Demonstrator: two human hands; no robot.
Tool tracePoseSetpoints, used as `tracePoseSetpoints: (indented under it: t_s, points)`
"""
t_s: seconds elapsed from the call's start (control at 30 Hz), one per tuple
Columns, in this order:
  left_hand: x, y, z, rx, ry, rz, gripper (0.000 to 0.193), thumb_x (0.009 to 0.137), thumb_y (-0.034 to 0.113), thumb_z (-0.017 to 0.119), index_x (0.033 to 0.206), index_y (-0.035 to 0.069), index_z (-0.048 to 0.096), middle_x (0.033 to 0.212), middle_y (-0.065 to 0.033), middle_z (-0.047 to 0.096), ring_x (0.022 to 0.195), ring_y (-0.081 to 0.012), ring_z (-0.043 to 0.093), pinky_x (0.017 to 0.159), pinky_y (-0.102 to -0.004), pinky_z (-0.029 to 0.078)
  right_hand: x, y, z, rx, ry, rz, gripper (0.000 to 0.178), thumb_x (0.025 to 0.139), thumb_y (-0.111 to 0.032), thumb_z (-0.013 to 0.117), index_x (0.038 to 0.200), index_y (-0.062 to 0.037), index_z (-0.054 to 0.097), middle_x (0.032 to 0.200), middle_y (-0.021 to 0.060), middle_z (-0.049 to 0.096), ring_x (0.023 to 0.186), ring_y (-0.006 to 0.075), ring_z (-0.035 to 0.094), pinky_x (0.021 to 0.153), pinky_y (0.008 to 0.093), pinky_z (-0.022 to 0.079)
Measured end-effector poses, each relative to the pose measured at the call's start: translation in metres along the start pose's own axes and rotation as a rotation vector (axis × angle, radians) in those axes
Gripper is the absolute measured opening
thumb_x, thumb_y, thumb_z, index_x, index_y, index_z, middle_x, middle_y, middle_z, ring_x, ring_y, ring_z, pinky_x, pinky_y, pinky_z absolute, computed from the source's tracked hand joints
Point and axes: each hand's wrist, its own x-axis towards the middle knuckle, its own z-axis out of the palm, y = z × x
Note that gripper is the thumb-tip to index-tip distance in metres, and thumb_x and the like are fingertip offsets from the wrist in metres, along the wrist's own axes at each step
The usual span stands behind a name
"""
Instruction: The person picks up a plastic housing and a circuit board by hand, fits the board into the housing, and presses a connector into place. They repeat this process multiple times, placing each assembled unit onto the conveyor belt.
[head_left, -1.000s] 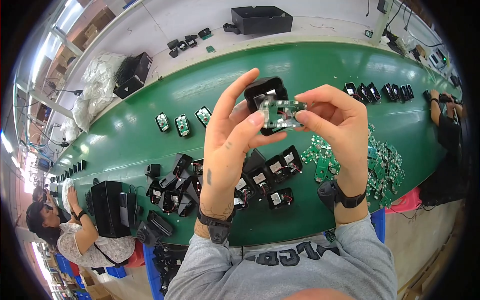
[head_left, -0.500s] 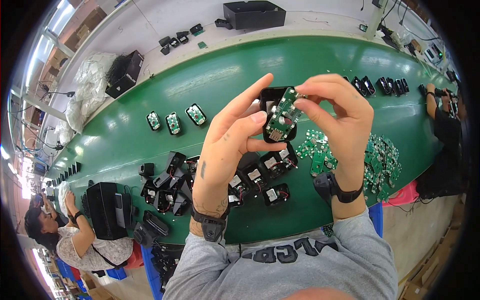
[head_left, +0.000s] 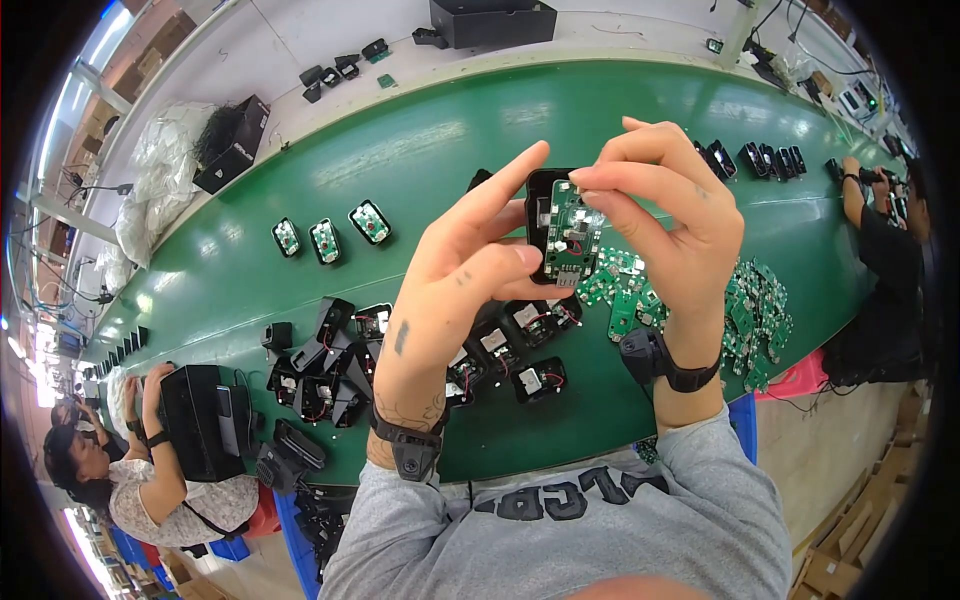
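Here, left hand [head_left: 462,262]: cradles a black casing [head_left: 536,225] above a green bench [head_left: 450,125], thumb on its near side, index finger stretched past its upper corner.
Right hand [head_left: 672,205]: holds the upper end of a circuit board in a narrow pinch, thumb and index fingers [head_left: 615,178] close together, the rest curled.
Circuit board [head_left: 577,232]: green, long side nearly upright in view, it stands across the casing's open face between the two hands; a red wire shows, and a metal socket sits at the lower end. How deep it sits cannot be told.
Wrists: each wears a black strap with a small device, one on the left [head_left: 415,455], one on the right.
Left of the hands: three board-fitted casings [head_left: 325,242] lie apart in a row.
Below: open black casings [head_left: 497,342] with pale inserts and red wires, near a jumbled pile of black casings [head_left: 322,375].
Right: loose green boards [head_left: 755,325] lie heaped beside the right wrist.
Far edge: a black box [head_left: 495,24] rests on a pale ledge.
Neighbours: a co-worker in a patterned top [head_left: 170,490] sits at left beside a black bin [head_left: 197,410]; another in dark clothing [head_left: 885,240] is at right.
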Motion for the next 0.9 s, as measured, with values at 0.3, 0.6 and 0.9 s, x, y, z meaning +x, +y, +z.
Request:
tracePoseSetpoints:
  t_s: [0.3,0.6,0.9]
  points:
    - [0.000,-0.010,0.008,0.109,0.011,0.066,0.080,0.076,-0.006,0.061,0.150,0.000,0.029,0.122,-0.0166,0.057,0.105,-0.0202,0.061,0.085,-0.0381,0.059,0.000,0.008,0.007,-0.265,0.046,-0.205,0.020,0.071,-0.002,0.077,0.090,-0.0076,0.074,0.085,0.0033,0.064,0.081,0.0218,0.059,0.093,0.0493,0.048]
    - [0.000,-0.010,0.011,0.028,0.018,0.011,0.076,0.087,-0.008,0.057,0.153,0.007,0.023,0.127,-0.0146,0.050,0.100,-0.0166,0.064,0.082,-0.0294,0.058,0.000,0.005,0.010,-0.279,0.047,-0.218,0.023,0.068,-0.001,0.077,0.089,-0.0082,0.073,0.087,0.0031,0.064,0.086,0.0243,0.062,0.092,0.0482,0.049]
    - [-0.003,-0.015,0.012,0.232,0.086,0.149,0.076,0.086,-0.010,0.052,0.154,0.006,0.021,0.131,-0.0145,0.052,0.093,-0.0141,0.065,0.078,-0.0277,0.058,0.004,0.002,-0.004,-0.144,-0.161,-0.255,0.022,0.068,-0.005,0.078,0.089,-0.0075,0.071,0.093,0.0046,0.066,0.093,0.0266,0.063,0.085,0.0409,0.049]
